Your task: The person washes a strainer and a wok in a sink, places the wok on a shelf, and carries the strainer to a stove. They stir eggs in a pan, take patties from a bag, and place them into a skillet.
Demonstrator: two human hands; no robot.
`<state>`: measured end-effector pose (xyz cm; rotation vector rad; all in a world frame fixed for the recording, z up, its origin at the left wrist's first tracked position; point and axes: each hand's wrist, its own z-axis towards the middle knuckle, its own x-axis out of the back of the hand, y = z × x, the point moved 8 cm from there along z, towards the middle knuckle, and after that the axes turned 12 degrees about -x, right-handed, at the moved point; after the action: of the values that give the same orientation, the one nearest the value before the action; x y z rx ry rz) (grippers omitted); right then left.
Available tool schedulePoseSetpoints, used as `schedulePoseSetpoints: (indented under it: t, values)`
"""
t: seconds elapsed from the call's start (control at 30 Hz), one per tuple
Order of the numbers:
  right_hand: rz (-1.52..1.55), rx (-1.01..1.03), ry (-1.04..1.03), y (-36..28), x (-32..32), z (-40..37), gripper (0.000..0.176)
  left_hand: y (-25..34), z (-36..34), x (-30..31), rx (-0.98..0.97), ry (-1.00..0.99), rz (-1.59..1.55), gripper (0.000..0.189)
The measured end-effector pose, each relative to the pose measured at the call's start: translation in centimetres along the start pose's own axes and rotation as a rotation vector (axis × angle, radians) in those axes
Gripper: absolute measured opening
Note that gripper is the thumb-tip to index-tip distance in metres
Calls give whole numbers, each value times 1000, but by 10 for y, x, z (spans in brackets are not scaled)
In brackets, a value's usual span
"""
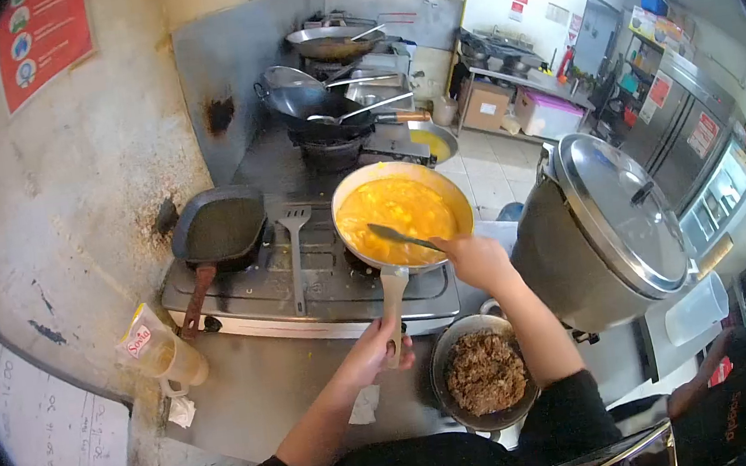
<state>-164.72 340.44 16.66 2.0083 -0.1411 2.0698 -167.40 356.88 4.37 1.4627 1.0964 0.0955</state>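
At frame centre, we are gripping the pan handle [393, 297] with left hand [375, 350], stirring with spatula [397, 234] held in right hand [477, 260]; yellow mixture [399, 204] looking loose, likely half-cooked.

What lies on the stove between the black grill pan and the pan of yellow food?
A grey slotted spatula lies flat on the stove between the black grill pan and the yellow-food pan; the head view shows it.

Grill pan [221, 227], rice cooker [604, 239], bowl of brown food [438, 368]
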Motion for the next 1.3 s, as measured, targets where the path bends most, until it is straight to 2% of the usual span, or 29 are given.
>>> schedulePoseSetpoints:
  t: [0.07,0.1,0.17,0.23,0.3,0.37,0.43,0.5,0.57,0.6,0.63,0.67,0.73,0.8,0.83,0.87,0.9,0.97,1.0,1.03,1.07,1.1,1.17,1.23,1.3]
  values:
    - [84,-148,220,21,12,-24,49,-6,-13,0,-37,14,32,37]
    - [84,-142,224,23,2,-32,49,-7,-18,2,-55,30,64,35]
    - [41,-271,158,42,-36,-40,55,-9,-21,4,-87,65,89,34]
    - [2,-251,174,43,-48,-46,60,-14,-15,7,-102,35,114,32]
    - [177,-313,373,48,-29,-53,59,-9,-14,5,-107,61,128,31]
    - [114,-251,310,38,-42,-56,57,-12,-15,4,-117,46,111,30]
    - [154,-298,343,41,-42,-56,55,-10,-14,10,-143,42,86,30]
    - [234,-291,267,48,-63,-50,54,-11,-22,9,-129,14,129,37]
    - [591,-213,232,48,-65,-39,52,-17,-36,20,-97,76,113,40]
    - [657,-210,173,33,-43,-42,52,-13,-42,33,-243,138,145,38]
    - [644,-177,139,12,-17,-46,49,-8,-50,46,-390,198,177,37]
    - [635,-150,104,-11,2,-49,46,-8,-59,59,-407,229,196,33]
    - [621,-10,249,-59,33,-53,39,-2,-85,72,-444,283,206,30]
    - [388,-39,41,-116,35,-39,25,4,-108,78,-477,326,222,28]
    - [135,-58,-25,-143,22,-29,26,9,-121,83,-531,388,243,26]
    - [73,-94,-142,-163,25,-27,26,14,-133,87,-584,442,263,24]
    - [88,-130,-119,-182,-28,8,30,12,-139,87,-567,410,278,24]
    - [-22,-328,-317,-195,-52,28,43,13,-153,94,-626,461,328,22]
    - [20,-489,-212,-192,-57,36,16,9,-158,101,-627,483,347,21]
    - [-62,-533,-200,-192,-70,45,23,4,-162,107,-628,493,363,20]
    - [-130,-459,-283,-194,-73,42,27,4,-167,106,-629,488,351,20]
    - [-113,-558,-143,-189,-54,28,32,3,-172,106,-625,489,337,20]
    - [99,-127,-118,-199,-23,4,27,-3,-179,115,-662,451,374,18]
    - [376,45,318,-179,10,-37,18,-10,-186,112,-677,422,378,17]
    - [777,147,658,-126,50,-116,18,-16,-190,112,-705,421,382,17]
